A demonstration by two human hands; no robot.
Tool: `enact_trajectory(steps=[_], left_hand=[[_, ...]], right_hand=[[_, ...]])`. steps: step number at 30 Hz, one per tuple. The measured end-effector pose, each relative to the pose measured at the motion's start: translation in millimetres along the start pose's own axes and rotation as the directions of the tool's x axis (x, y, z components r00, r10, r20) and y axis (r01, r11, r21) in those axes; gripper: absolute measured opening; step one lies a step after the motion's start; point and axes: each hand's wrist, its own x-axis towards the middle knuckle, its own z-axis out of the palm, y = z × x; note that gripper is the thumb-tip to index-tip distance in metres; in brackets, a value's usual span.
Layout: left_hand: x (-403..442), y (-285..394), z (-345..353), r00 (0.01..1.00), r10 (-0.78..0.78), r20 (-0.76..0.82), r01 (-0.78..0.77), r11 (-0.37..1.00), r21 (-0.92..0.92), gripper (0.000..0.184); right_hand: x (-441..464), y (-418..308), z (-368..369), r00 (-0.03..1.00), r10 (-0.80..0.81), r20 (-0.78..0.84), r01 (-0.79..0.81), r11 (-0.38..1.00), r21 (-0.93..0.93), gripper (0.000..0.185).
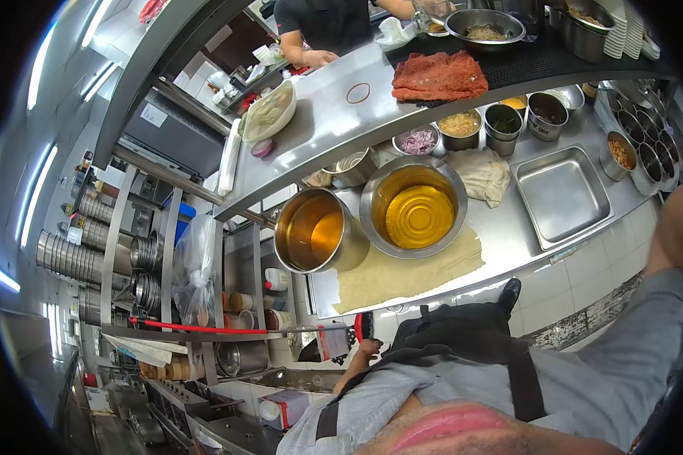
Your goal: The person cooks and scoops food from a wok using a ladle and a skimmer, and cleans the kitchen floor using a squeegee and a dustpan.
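Observation:
My left hand [369,349] is low beside my body, its fingers wrapped round the black-and-red end of a long thin rod [235,331], which stretches left and has a red far section. At the right edge my bare right arm [669,231] reaches out of the picture, so that hand is hidden. In front of me a tall metal pot [310,230] and a wide metal bowl [413,207], both with amber liquid, stand side by side by a beige cloth [402,280] on the steel counter.
An empty steel tray [561,196] lies right of a crumpled cloth [479,176]. Ingredient containers line the counter's back. The raised shelf bears a red slab [439,77] and a bowl of greens [272,112]. A co-worker [322,26] stands beyond it. Stacked pots [72,258] fill the left racks.

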Motion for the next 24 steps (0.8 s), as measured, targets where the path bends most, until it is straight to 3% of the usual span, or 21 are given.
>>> enact_trajectory(steps=[2,3,4,7,8,9,10,12,13,14,15,16,17,18,19,21,23,24], left_hand=[[-3.5,-0.5,-10.6,0.999,-0.038,-0.008,0.038,0.999,-0.038,0.027],[-7.0,-1.9,-19.7,0.931,0.357,0.07,-0.335,0.766,0.549,0.03],[-11.2,-5.7,-24.3,0.736,0.574,0.36,-0.511,0.122,0.851,0.032],[-18.9,-3.0,-7.0,0.692,0.669,0.273,-0.489,0.155,0.859,0.036],[-11.7,-4.8,-7.4,0.677,0.662,0.322,-0.546,0.157,0.823,0.04],[33.6,-8.3,-8.7,0.659,0.531,0.532,-0.623,-0.012,0.782,0.041],[32.3,4.4,1.4,0.754,0.565,0.336,-0.58,0.331,0.744,0.042],[9.1,-6.7,16.5,0.792,0.534,0.296,-0.537,0.378,0.754,0.039],[-9.7,12.9,10.1,0.72,0.536,0.441,-0.557,0.067,0.828,0.036],[-6.6,11.9,9.6,0.706,0.554,0.441,-0.608,0.154,0.779,0.03],[-19.3,23.5,12.3,0.704,0.555,0.442,-0.609,0.153,0.778,0.03],[-36.1,29.4,14.8,0.828,0.494,0.265,-0.534,0.551,0.642,0.028],[-49.0,30.1,15.6,0.932,0.34,0.127,-0.362,0.85,0.382,0.027],[-34.4,21.4,19.2,0.964,0.254,0.078,-0.263,0.953,0.152,0.027],[-20.4,14.0,19.7,0.962,0.259,0.084,-0.269,0.955,0.125,0.027],[-11.4,6.4,12.9,0.921,0.349,0.174,-0.383,0.89,0.246,0.028],[49.6,-17.3,-3.9,0.76,0.631,0.155,-0.648,0.724,0.235,0.029],[38.7,-16.2,-0.1,0.816,0.55,0.176,-0.575,0.743,0.344,0.03]], right_hand=[[9.7,23.0,29.1,0.991,0.05,0.124,-0.038,0.995,-0.096,0.029],[3.7,36.8,48.8,0.969,0.133,0.208,-0.105,0.984,-0.141,0.029],[-7.3,49.2,68.9,0.928,0.219,0.3,-0.172,0.969,-0.176,0.029],[-55.7,66.3,109.1,0.773,0.37,0.516,-0.294,0.929,-0.226,0.029],[-66.4,66.8,112.3,0.757,0.385,0.529,-0.317,0.923,-0.218,0.029],[-64.8,66.7,109.6,0.775,0.375,0.509,-0.31,0.927,-0.211,0.029],[-58.0,64.9,104.4,0.805,0.361,0.471,-0.299,0.932,-0.204,0.029],[-39.1,68.3,92.4,0.865,0.345,0.365,-0.284,0.935,-0.212,0.029],[-30.4,70.7,90.2,0.884,0.332,0.328,-0.272,0.938,-0.215,0.029],[-24.4,73.0,89.6,0.897,0.319,0.307,-0.26,0.941,-0.219,0.029],[-21.6,73.9,92.6,0.898,0.304,0.317,-0.24,0.945,-0.224,0.029],[-24.5,74.4,98.0,0.889,0.303,0.343,-0.237,0.946,-0.22,0.029],[-31.1,76.5,106.0,0.875,0.304,0.377,-0.238,0.948,-0.213,0.029],[-38.7,78.1,115.3,0.855,0.303,0.42,-0.236,0.95,-0.204,0.029],[-46.6,79.2,123.2,0.833,0.3,0.465,-0.233,0.952,-0.198,0.029],[-60.0,77.4,135.6,0.797,0.285,0.533,-0.225,0.958,-0.176,0.029],[-69.0,72.8,140.4,0.779,0.275,0.563,-0.225,0.961,-0.159,0.029],[-71.5,72.4,141.8,0.772,0.274,0.573,-0.23,0.962,-0.149,0.029]])
